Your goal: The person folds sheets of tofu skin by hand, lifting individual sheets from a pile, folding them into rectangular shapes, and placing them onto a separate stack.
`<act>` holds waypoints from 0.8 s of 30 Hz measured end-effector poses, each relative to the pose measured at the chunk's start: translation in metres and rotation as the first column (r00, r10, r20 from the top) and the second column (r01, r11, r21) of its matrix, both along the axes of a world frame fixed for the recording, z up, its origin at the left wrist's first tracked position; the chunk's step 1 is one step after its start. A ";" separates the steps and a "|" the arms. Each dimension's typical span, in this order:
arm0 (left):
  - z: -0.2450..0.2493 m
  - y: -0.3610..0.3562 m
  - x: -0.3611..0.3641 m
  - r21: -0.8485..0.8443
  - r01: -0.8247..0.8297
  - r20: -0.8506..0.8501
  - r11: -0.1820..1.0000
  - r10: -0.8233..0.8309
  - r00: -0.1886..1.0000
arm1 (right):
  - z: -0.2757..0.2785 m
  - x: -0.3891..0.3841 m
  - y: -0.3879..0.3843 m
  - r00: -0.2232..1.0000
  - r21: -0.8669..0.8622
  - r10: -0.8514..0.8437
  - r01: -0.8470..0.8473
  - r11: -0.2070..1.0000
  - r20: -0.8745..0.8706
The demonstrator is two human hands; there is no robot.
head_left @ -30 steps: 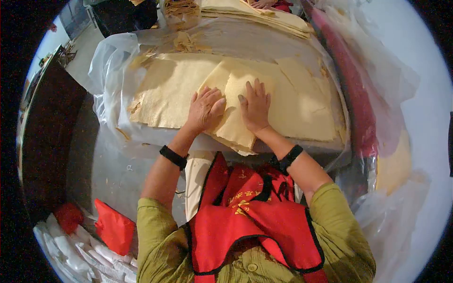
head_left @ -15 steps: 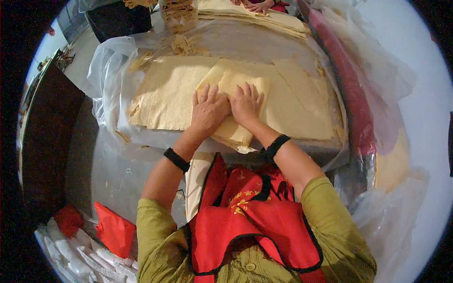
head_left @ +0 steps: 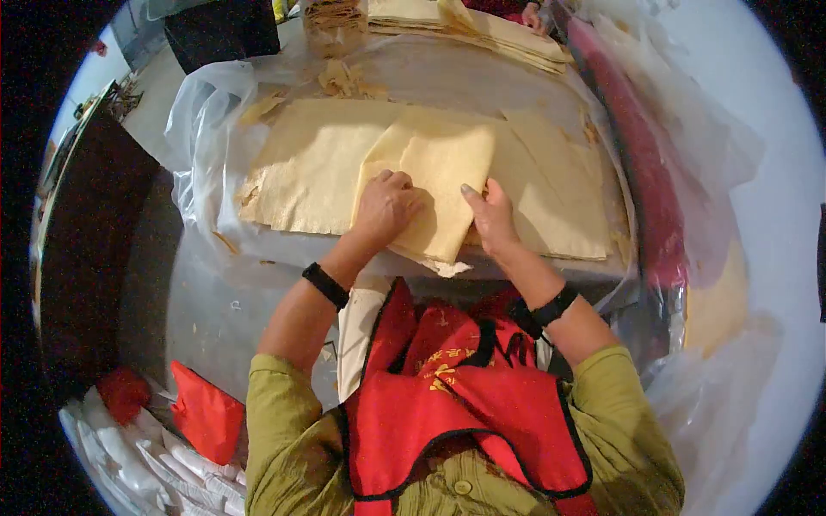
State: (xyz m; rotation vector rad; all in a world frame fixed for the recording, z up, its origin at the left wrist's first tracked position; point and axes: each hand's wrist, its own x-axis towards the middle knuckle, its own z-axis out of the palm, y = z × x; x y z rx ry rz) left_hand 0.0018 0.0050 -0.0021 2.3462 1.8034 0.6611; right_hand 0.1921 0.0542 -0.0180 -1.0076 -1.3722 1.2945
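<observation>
A folded pale yellow sheet, thin and wrinkled like tofu skin, lies in the middle of the table, with a ragged end toward me. My left hand rests on its left part, fingers curled in and closed against the layers; the fingertips are partly hidden. At the right edge of the fold, my right hand grips it, thumb on top and the other fingers partly hidden at the edge. Underneath, wide flat yellow sheets spread out to the left and right.
Clear plastic film drapes over the table's left side. Sheet scraps and a container of brown pieces are at the back. Beyond is a stack of sheets, with another person's hand near it. A dark red roll lines the right edge.
Both hands were flat on the folded sheet. My left fingers have since curled in, and my right hand has moved right and down to grip the fold's right edge.
</observation>
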 end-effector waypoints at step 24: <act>0.031 0.021 -0.063 -0.517 0.318 0.834 0.795 0.385 0.394 | 0.028 -0.089 0.026 0.626 0.694 -0.369 -0.413 0.590 0.687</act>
